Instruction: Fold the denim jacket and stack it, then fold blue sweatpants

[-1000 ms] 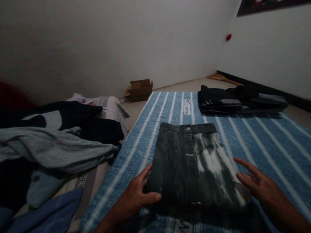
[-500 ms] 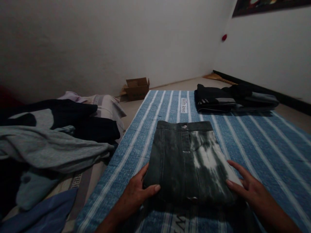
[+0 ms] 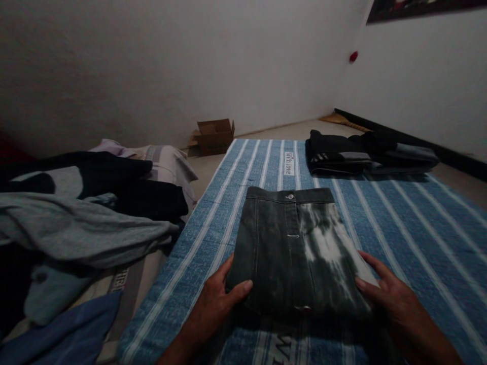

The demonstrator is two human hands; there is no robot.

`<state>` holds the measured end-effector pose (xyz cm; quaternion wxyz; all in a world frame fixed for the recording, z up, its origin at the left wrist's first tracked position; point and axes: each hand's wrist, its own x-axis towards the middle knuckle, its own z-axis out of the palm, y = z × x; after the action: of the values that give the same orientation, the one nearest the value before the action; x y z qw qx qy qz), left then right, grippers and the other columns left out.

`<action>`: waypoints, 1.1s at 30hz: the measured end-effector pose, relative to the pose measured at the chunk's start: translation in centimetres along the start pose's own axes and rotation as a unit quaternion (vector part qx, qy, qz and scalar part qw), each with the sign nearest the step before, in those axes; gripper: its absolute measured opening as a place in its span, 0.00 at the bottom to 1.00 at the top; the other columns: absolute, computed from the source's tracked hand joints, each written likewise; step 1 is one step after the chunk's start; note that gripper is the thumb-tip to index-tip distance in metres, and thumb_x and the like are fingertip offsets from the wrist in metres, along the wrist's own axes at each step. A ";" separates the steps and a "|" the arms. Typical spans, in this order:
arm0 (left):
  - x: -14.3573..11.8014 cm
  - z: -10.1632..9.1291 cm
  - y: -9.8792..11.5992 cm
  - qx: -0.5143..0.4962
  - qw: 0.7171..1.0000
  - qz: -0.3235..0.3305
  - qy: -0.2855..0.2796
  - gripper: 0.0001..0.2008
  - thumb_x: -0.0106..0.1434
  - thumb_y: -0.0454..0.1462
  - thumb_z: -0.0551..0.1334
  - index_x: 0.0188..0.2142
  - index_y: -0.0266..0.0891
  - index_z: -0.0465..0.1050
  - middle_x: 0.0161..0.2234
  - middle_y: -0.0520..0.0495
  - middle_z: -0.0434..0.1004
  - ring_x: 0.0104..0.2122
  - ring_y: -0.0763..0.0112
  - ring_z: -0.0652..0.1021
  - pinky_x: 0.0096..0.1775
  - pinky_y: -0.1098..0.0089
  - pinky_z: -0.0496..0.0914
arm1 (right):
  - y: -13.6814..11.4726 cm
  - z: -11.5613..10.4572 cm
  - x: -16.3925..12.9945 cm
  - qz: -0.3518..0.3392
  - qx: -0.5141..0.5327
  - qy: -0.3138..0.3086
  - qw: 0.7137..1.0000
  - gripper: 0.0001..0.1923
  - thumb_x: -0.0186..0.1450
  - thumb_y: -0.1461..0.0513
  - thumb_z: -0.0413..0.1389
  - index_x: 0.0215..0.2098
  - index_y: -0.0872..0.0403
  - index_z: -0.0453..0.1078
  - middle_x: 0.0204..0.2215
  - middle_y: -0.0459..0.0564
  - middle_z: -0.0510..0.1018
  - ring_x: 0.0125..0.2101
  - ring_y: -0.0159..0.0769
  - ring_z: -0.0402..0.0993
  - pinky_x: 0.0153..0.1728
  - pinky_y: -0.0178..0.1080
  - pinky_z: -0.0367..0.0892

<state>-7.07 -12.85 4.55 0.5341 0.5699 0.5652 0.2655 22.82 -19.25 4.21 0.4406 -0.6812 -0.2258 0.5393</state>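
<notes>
The fingers of a person's left hand [image 3: 216,299] and right hand [image 3: 395,294] hold a folded dark denim garment [image 3: 281,248] by opposite sides, thumbs on top, over a blue-and-white striped cloth [image 3: 207,223]; shadow hides whether its near edge touches. Folded dark clothes [image 3: 338,156] rest beyond, at right; loose clothes [image 3: 87,228] lie heaped at left.

We count one left hand [image 3: 215,300], one right hand [image 3: 399,300], one buttoned garment [image 3: 272,248], one striped cloth [image 3: 198,243], one cardboard box [image 3: 216,142], one framed picture [image 3: 414,9] and two walls [image 3: 190,66]; the heaped clothes [image 3: 87,228] we cannot number.
</notes>
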 end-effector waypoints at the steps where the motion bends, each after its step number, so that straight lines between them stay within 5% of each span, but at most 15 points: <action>1: 0.1 -0.1 -0.1 0.009 1.000 0.003 -0.005 0.34 0.57 0.49 0.62 0.60 0.40 0.61 0.52 0.44 0.73 0.58 0.54 0.67 0.54 0.57 0.68 | 0.1 0.0 0.1 0.002 0.003 -0.002 1.000 0.43 0.56 0.50 0.57 0.66 0.49 0.48 0.40 0.52 0.80 0.35 0.50 0.79 0.32 0.45 0.73; 11: 0.6 0.5 0.1 0.107 0.993 0.021 0.052 0.29 0.55 0.44 0.62 0.55 0.37 0.66 0.54 0.43 0.72 0.53 0.54 0.72 0.56 0.54 0.64 | 0.7 0.2 0.8 -0.024 -0.037 -0.016 0.999 0.38 0.57 0.50 0.55 0.62 0.50 0.54 0.42 0.55 0.80 0.42 0.51 0.77 0.39 0.47 0.73; 16: -0.1 -0.3 0.4 0.149 0.986 0.000 0.072 0.34 0.56 0.49 0.61 0.59 0.37 0.60 0.49 0.41 0.75 0.49 0.54 0.75 0.50 0.57 0.70 | 0.4 0.0 0.7 -0.011 -0.018 -0.017 1.000 0.37 0.57 0.51 0.55 0.62 0.49 0.53 0.41 0.53 0.80 0.41 0.50 0.77 0.39 0.47 0.73; 18: -0.3 -0.6 2.0 0.225 0.964 0.037 0.137 0.34 0.57 0.49 0.60 0.60 0.39 0.57 0.46 0.43 0.77 0.47 0.54 0.76 0.48 0.56 0.71 | 0.5 0.0 0.8 -0.011 -0.009 -0.025 1.000 0.37 0.56 0.52 0.56 0.62 0.49 0.54 0.41 0.53 0.80 0.39 0.50 0.78 0.39 0.48 0.73; 21: 0.1 0.3 5.7 0.368 0.881 0.220 0.201 0.26 0.60 0.46 0.58 0.56 0.41 0.63 0.50 0.41 0.74 0.51 0.53 0.73 0.54 0.53 0.64 | 0.7 -0.1 0.9 -0.008 0.011 -0.027 1.000 0.38 0.55 0.53 0.57 0.62 0.49 0.53 0.40 0.53 0.80 0.39 0.50 0.78 0.41 0.47 0.72; 23: 1.2 2.2 7.7 0.424 0.846 0.304 0.106 0.22 0.63 0.43 0.55 0.56 0.40 0.63 0.54 0.41 0.70 0.55 0.54 0.69 0.58 0.51 0.59 | 0.8 -0.1 0.9 -0.016 -0.002 -0.023 1.000 0.39 0.55 0.52 0.57 0.63 0.49 0.52 0.41 0.53 0.80 0.40 0.50 0.78 0.41 0.47 0.72; 27: 4.7 7.0 8.0 0.494 0.808 0.307 -0.089 0.29 0.67 0.50 0.49 0.61 0.36 0.56 0.65 0.36 0.49 0.65 0.51 0.50 0.60 0.42 0.46 | 0.6 0.0 0.8 -0.028 -0.040 -0.013 0.999 0.39 0.57 0.51 0.54 0.64 0.50 0.51 0.42 0.55 0.79 0.39 0.51 0.78 0.37 0.48 0.74; 33: 7.7 8.8 4.6 0.497 0.809 0.263 -0.171 0.40 0.61 0.61 0.45 0.64 0.40 0.50 0.67 0.36 0.38 0.66 0.48 0.40 0.58 0.36 0.38 | 0.2 0.2 0.8 -0.022 -0.013 -0.012 1.000 0.39 0.55 0.52 0.57 0.62 0.50 0.53 0.41 0.53 0.80 0.40 0.49 0.77 0.39 0.45 0.73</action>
<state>4.27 -7.51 3.84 0.1756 0.9204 0.3485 -0.0228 22.80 -18.69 3.61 0.4409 -0.6753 -0.2525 0.5346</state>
